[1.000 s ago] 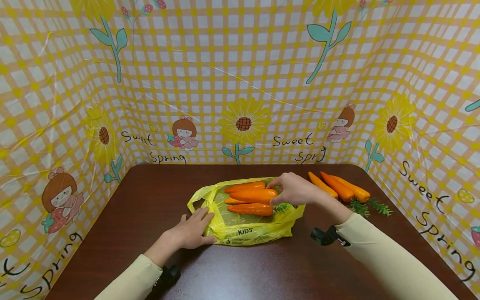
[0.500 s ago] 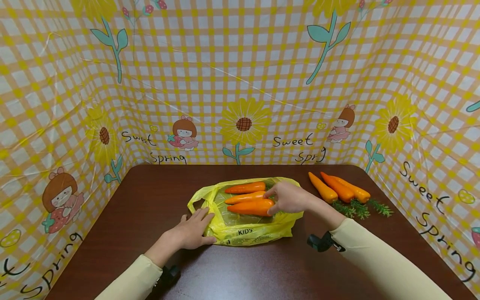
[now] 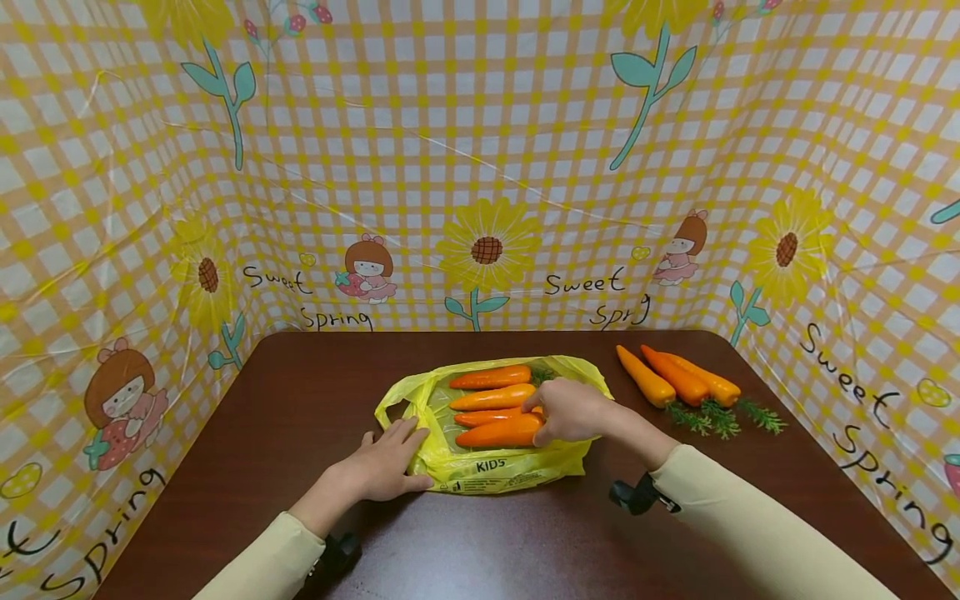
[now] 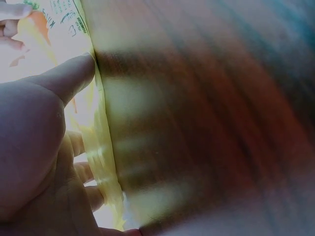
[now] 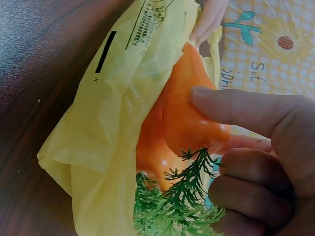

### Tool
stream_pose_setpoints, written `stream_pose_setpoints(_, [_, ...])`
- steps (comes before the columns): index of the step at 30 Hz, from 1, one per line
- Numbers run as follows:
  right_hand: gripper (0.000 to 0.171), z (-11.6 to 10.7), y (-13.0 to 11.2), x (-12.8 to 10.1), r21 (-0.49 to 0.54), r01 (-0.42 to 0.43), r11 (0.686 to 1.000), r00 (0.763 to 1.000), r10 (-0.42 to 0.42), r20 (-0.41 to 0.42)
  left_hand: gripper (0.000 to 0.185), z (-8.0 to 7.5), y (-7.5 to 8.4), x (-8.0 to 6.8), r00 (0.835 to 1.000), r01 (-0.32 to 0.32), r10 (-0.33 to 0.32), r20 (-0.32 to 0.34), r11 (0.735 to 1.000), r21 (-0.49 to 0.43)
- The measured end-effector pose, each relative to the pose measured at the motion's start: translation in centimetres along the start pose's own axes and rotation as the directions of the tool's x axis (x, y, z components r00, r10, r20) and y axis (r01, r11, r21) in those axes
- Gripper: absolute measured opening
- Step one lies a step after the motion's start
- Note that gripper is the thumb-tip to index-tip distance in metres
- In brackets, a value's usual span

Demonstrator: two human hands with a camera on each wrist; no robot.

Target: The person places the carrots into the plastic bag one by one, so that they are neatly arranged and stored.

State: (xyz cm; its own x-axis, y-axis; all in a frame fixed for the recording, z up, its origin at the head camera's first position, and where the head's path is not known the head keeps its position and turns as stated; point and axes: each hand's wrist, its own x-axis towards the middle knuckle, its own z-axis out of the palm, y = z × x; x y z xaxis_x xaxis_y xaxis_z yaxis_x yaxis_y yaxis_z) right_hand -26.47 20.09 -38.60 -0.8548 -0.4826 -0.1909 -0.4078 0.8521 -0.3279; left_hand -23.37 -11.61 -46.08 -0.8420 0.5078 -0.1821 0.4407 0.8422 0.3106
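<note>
- The right hand (image 3: 570, 410) pinches the thick end of a glossy orange, tapering carrot (image 3: 495, 432), its thumb on one side and its other fingers largely curled behind.
- That carrot is at the open mouth of a thin yellow plastic bag (image 3: 517, 468), which lies on its side (black print, including "KIDS", faces the person), its tip pointing left.
- Three more carrots sit in a row within the bag: a reddish-orange one (image 3: 491, 377) farthest back, a yellow-orange one (image 3: 487, 398) next, then a slim orange one (image 3: 483, 417) just beside the pinched carrot.
- Feathery dark green fronds (image 5: 192, 182) hang from the pinched carrot's thick end.
- The left hand (image 3: 382, 462) rests on the bag's left end, fingers spread and fairly straight, thumb set wide along the near edge (the left wrist view is badly overexposed there).
- Farther right, apart from the bag, three loose orange carrots with green tops (image 3: 675, 379) lie close together on the dark brown wooden table (image 3: 315, 367).
</note>
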Motion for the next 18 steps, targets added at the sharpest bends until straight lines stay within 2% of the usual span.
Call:
stream_pose_setpoints(14, [0.047,0.7,0.0,-0.1,-0.113,-0.035,0.993,0.998,0.029,-0.061,0.079,0.1,-0.1,0.0,1.000,-0.009,0.009,0.002,1.000,-0.004])
stream_pose_setpoints(18, [0.047,1.1,0.0,-0.1,-0.116,-0.039,0.992,0.997,0.032,-0.067,0.079,0.1,-0.1,0.0,1.000,-0.010,0.010,0.001,1.000,-0.002])
